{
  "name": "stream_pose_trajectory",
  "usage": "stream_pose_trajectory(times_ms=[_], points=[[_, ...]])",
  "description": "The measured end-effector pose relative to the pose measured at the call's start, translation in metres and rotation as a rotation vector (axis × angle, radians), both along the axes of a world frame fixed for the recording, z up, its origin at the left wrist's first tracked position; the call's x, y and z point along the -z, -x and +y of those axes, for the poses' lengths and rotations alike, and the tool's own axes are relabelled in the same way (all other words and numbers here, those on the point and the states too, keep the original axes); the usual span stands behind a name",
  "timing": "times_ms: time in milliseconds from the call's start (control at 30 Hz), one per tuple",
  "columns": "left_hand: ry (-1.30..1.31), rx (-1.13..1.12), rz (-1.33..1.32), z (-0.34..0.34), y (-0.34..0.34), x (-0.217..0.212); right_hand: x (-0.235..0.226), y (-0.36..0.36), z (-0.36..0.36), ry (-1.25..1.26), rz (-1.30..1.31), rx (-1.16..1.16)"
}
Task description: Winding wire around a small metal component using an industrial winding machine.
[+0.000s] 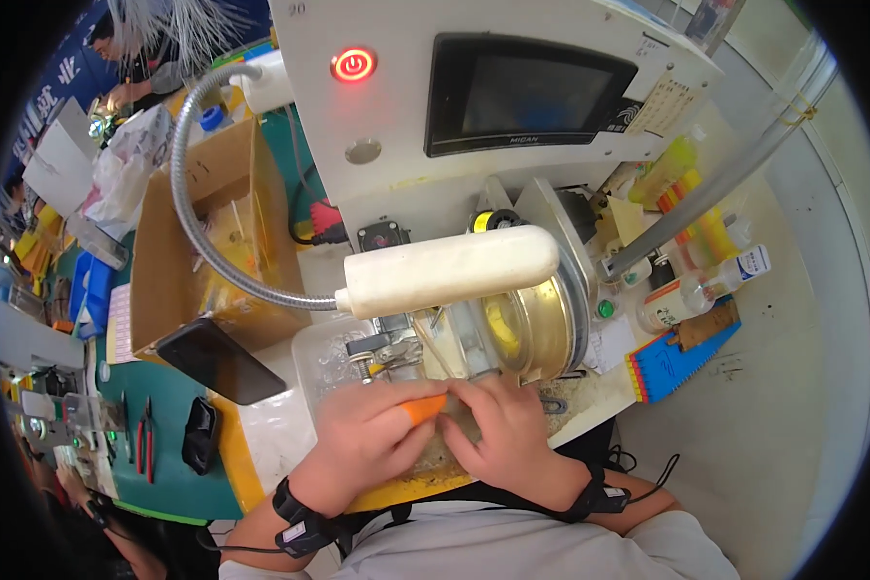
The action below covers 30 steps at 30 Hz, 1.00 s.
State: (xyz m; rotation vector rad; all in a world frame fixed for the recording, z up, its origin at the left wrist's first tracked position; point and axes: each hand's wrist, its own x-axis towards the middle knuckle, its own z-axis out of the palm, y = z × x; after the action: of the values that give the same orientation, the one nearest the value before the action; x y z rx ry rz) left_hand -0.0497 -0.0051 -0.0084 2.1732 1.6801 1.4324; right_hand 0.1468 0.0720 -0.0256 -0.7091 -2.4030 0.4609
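My left hand [362, 435] and my right hand [501, 430] meet at the machine's front edge, fingertips almost touching. Both are closed in a pinch; whatever lies between the fingers is too small or hidden to make out. An orange finger cover [423, 409] wraps a finger of the left hand. Just beyond the fingertips is a metal clamp fixture [391, 346], with a brass-coloured wheel [549, 333] to its right. Over them hangs a white tube lamp [449, 271] on a bendable metal neck. A clear plastic tray [321, 353] stands beyond my left hand.
The machine's panel carries a dark screen [527, 95] and a lit red button [354, 65]. At left are a phone [222, 361], a cardboard box [155, 280], red-handled pliers [145, 440] and a black pouch [201, 435]. Bottles [677, 302] and a blue board [672, 362] lie right. People work at far left.
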Motion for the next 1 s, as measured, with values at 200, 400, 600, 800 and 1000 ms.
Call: stream_pose_trajectory(times_ms=[200,400,600,800,1000], points=[[0.050,-0.031,-0.017,-0.003,0.003,0.003,0.019,-0.012,0.006,0.139,0.241,-0.112],[-0.004,0.007,0.018,-0.003,0.006,-0.003,-0.013,-0.036,0.010,0.039,0.351,-0.189],[-0.003,-0.001,0.025,0.000,0.002,-0.001,-0.008,-0.021,0.014,-0.048,0.253,-0.090],[-0.007,-0.013,0.013,-0.003,0.005,0.005,-0.006,-0.009,0.010,0.141,0.016,-0.088],[-0.009,-0.013,-0.024,-0.004,0.002,0.000,-0.029,-0.014,-0.017,0.235,0.397,-0.193]])
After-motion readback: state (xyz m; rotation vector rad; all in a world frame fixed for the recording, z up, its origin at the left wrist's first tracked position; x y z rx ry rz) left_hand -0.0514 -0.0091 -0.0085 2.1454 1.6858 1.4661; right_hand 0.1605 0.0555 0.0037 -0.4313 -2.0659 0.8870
